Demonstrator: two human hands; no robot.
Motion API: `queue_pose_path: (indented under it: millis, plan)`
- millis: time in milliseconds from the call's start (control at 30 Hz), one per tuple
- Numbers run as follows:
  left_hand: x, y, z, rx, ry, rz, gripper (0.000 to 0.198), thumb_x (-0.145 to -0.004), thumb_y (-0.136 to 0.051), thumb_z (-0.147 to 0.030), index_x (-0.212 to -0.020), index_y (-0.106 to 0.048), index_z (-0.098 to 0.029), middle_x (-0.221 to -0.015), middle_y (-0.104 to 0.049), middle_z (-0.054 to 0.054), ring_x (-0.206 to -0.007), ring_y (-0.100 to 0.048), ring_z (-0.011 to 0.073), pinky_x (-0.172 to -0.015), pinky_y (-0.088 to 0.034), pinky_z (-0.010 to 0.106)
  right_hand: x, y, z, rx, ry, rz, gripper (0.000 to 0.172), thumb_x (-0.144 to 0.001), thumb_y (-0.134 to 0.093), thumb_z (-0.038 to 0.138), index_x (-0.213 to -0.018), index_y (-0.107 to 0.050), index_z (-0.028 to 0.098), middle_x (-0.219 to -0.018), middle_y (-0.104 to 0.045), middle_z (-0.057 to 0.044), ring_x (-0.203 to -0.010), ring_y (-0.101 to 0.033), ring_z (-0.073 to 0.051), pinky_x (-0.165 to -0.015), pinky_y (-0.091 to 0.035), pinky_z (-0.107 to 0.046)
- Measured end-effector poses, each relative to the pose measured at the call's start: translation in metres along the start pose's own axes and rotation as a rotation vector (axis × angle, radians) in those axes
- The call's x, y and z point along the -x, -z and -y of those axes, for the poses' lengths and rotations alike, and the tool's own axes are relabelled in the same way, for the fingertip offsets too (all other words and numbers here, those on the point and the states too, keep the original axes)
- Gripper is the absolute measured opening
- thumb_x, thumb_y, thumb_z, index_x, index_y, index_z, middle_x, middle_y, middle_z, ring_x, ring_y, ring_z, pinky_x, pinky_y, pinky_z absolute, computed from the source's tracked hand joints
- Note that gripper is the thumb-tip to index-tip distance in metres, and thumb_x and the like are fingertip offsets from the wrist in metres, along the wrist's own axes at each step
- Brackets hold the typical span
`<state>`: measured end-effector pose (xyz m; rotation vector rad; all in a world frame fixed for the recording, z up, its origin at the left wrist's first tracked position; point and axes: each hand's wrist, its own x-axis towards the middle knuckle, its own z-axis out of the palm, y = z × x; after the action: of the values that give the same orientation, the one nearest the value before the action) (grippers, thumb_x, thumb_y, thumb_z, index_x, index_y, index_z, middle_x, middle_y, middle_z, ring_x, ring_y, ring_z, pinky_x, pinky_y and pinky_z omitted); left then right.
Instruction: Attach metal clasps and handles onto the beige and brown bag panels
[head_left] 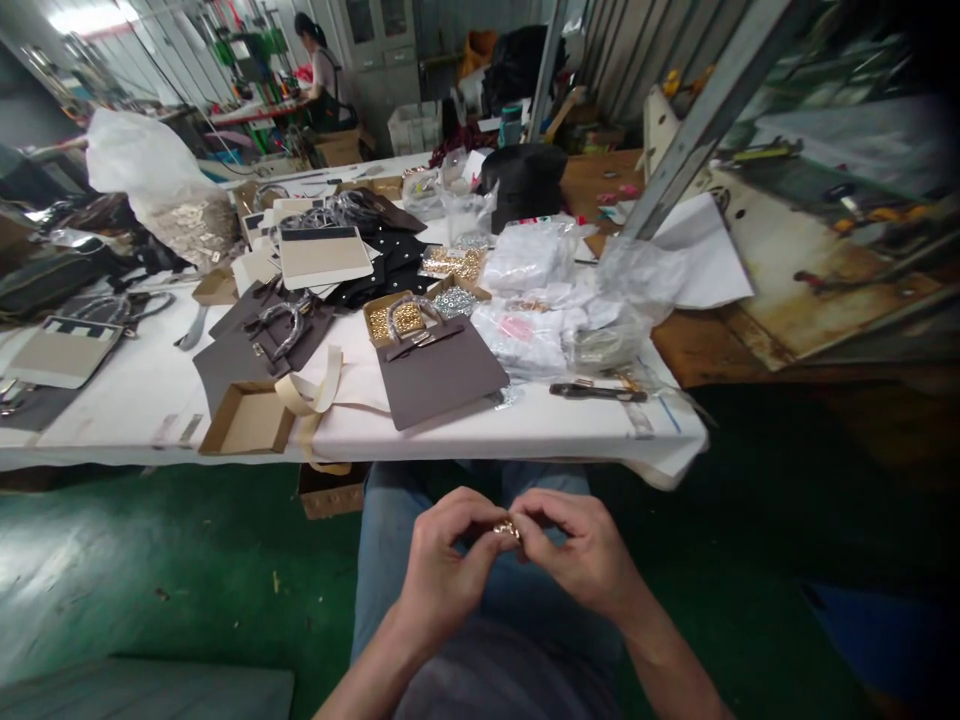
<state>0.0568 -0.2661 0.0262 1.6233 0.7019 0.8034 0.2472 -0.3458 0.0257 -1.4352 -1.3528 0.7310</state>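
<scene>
Above my lap, my left hand (450, 555) and my right hand (574, 550) meet fingertip to fingertip. Both pinch a small gold-coloured metal piece (508, 530); its exact kind is too small to make out, and the fingers cover part of it. On the table edge beyond them lies a dark brown bag panel (442, 375) with a wrapped handle attached. Behind that panel stands a cardboard box of gold-coloured small hardware (401, 320), beside a heap of silver-coloured pieces (454, 301).
An open cardboard box (247, 418) and a curled beige strip (322, 385) lie near the table's front edge. Plastic-wrapped packets (525, 335) and a dark hand tool (598, 392) are to the right. A metal post (697, 130) slants up there. Another person (326, 80) sits far back.
</scene>
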Motion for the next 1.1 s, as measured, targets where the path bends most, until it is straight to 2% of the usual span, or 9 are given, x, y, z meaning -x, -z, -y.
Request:
queue_pose_path:
  millis: [300,567,633,700,767,833,933,1100]
  plan:
    - [0.011,0.007,0.010,0.036,0.062,-0.035,0.008,-0.099,-0.085,-0.017,-0.101,-0.087,-0.024,-0.096,-0.081,0.005,-0.087,-0.076,0.0202,-0.077,-0.060,0.030,-0.002,-0.013,0.002,-0.028,-0.057,0.054,0.021,-0.105,-0.069,0.021,-0.087,-0.079,0.024,-0.072,-0.075,0.001,-0.061,-0.073,-0.015,-0.062,-0.054,-0.024]
    - [0.015,0.009,0.014,0.053,0.035,-0.062,0.004,-0.101,-0.084,-0.021,-0.102,-0.087,-0.023,-0.098,-0.081,0.006,-0.089,-0.077,0.0201,-0.079,-0.061,0.030,0.000,-0.017,-0.002,-0.021,-0.088,0.080,0.019,-0.108,-0.070,0.023,-0.091,-0.080,0.024,-0.073,-0.075,0.001,-0.064,-0.073,-0.015,-0.065,-0.055,-0.024]
    - [0.014,0.010,0.015,0.086,0.054,-0.079,0.002,-0.100,-0.086,-0.022,-0.101,-0.088,-0.022,-0.096,-0.082,0.006,-0.087,-0.077,0.0196,-0.077,-0.061,0.029,0.003,-0.016,-0.004,-0.048,-0.115,0.090,0.018,-0.110,-0.070,0.026,-0.096,-0.082,0.025,-0.077,-0.077,0.000,-0.069,-0.075,-0.016,-0.068,-0.057,-0.025]
    - [0.012,0.012,0.016,0.115,0.072,-0.109,0.004,-0.096,-0.091,-0.024,-0.099,-0.089,-0.021,-0.094,-0.082,0.006,-0.084,-0.077,0.0190,-0.073,-0.060,0.027,0.008,-0.014,-0.008,-0.111,-0.131,0.050,0.013,-0.111,-0.071,0.028,-0.108,-0.084,0.026,-0.089,-0.081,-0.002,-0.075,-0.077,-0.018,-0.072,-0.061,-0.028]
    - [0.011,0.013,0.018,0.132,0.077,-0.134,0.009,-0.092,-0.096,-0.024,-0.097,-0.090,-0.021,-0.093,-0.083,0.006,-0.082,-0.077,0.0184,-0.071,-0.059,0.025,0.015,-0.013,-0.012,-0.168,-0.105,-0.019,0.012,-0.109,-0.075,0.027,-0.118,-0.082,0.028,-0.108,-0.083,-0.006,-0.086,-0.080,-0.021,-0.078,-0.065,-0.031]
    - [0.011,0.014,0.020,0.142,0.075,-0.137,0.013,-0.089,-0.099,-0.026,-0.097,-0.091,-0.021,-0.094,-0.084,0.006,-0.083,-0.077,0.0187,-0.072,-0.059,0.025,0.021,-0.013,-0.014,-0.150,-0.046,-0.059,0.015,-0.106,-0.078,0.024,-0.119,-0.082,0.029,-0.122,-0.082,-0.008,-0.102,-0.081,-0.025,-0.087,-0.067,-0.036]
    - [0.012,0.013,0.021,0.167,0.046,-0.111,0.015,-0.089,-0.100,-0.029,-0.098,-0.091,-0.020,-0.093,-0.085,0.006,-0.082,-0.078,0.0189,-0.073,-0.061,0.026,0.026,-0.012,-0.013,-0.027,0.037,-0.029,0.016,-0.105,-0.078,0.017,-0.114,-0.084,0.029,-0.123,-0.081,-0.008,-0.113,-0.080,-0.027,-0.096,-0.065,-0.039]
    - [0.011,0.011,0.019,0.169,0.004,-0.099,0.017,-0.092,-0.098,-0.034,-0.099,-0.092,-0.020,-0.092,-0.085,0.008,-0.081,-0.079,0.0188,-0.073,-0.063,0.026,0.025,-0.008,-0.005,0.051,0.094,0.015,0.022,-0.105,-0.076,0.014,-0.119,-0.083,0.029,-0.121,-0.082,-0.007,-0.111,-0.080,-0.026,-0.095,-0.065,-0.038]
